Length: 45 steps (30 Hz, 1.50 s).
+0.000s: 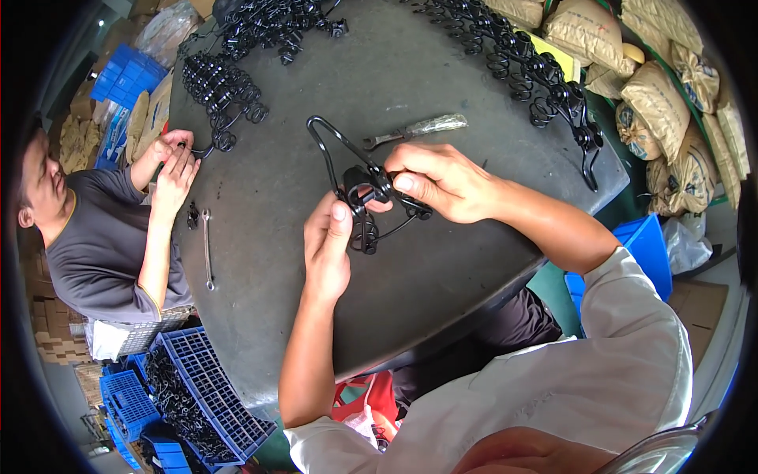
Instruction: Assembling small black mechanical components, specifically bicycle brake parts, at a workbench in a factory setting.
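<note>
Both hands grip the black wire clamp (365, 193) (glossy, with coiled spring). Left hand (328, 249) pinches its coil; right hand (438, 182) grasps the top above the table (442, 261).

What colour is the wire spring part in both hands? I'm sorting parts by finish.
Black wire spring part, seen in the head view.

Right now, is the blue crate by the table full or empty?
Partly full. The blue crate on the floor holds a heap of black wire parts along one side; the rest of its gridded bottom shows bare.
</note>
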### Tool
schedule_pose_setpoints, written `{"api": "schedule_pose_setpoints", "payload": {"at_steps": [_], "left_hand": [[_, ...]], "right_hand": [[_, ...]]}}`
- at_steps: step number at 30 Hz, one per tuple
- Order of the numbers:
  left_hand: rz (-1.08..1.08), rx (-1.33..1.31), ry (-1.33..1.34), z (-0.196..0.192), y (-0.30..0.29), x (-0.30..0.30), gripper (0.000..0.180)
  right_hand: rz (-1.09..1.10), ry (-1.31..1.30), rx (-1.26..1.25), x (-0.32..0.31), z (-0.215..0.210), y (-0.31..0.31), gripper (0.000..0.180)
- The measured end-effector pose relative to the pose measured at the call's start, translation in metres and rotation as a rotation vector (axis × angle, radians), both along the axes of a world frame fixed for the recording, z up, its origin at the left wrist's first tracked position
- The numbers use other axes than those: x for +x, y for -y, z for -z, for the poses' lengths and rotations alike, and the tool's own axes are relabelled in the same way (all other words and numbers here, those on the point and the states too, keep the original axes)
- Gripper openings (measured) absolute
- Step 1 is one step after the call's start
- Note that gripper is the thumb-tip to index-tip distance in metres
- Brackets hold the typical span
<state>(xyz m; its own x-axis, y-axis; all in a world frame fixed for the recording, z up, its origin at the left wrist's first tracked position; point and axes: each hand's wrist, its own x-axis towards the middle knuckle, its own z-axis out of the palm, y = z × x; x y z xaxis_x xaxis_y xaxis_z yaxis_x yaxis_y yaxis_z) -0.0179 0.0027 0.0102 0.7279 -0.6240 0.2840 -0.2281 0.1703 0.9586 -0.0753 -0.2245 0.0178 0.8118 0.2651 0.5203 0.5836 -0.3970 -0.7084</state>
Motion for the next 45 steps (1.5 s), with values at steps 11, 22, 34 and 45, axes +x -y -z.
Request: {"api": "schedule_pose_setpoints", "payload": {"at_steps": [11,22,34,45], "left_hand": [[0.076,-0.078,-0.128,-0.008,0.002,-0.009,0.051],[0.122,-0.064,-0.190,-0.006,0.002,-0.017,0.060],[0.142,-0.057,-0.525,-0.015,-0.007,-0.018,0.059],[0.181,-0.092,-0.484,-0.012,-0.001,-0.019,0.057]], "right_hand": [[0.009,-0.042,0.019,-0.001,-0.001,-0.005,0.031],[0.020,0.037,-0.033,-0.006,0.004,-0.005,0.028],[0.017,0.176,-0.098,-0.006,-0.007,-0.010,0.028],[0.054,0.226,-0.057,-0.010,-0.004,-0.018,0.031]]}}
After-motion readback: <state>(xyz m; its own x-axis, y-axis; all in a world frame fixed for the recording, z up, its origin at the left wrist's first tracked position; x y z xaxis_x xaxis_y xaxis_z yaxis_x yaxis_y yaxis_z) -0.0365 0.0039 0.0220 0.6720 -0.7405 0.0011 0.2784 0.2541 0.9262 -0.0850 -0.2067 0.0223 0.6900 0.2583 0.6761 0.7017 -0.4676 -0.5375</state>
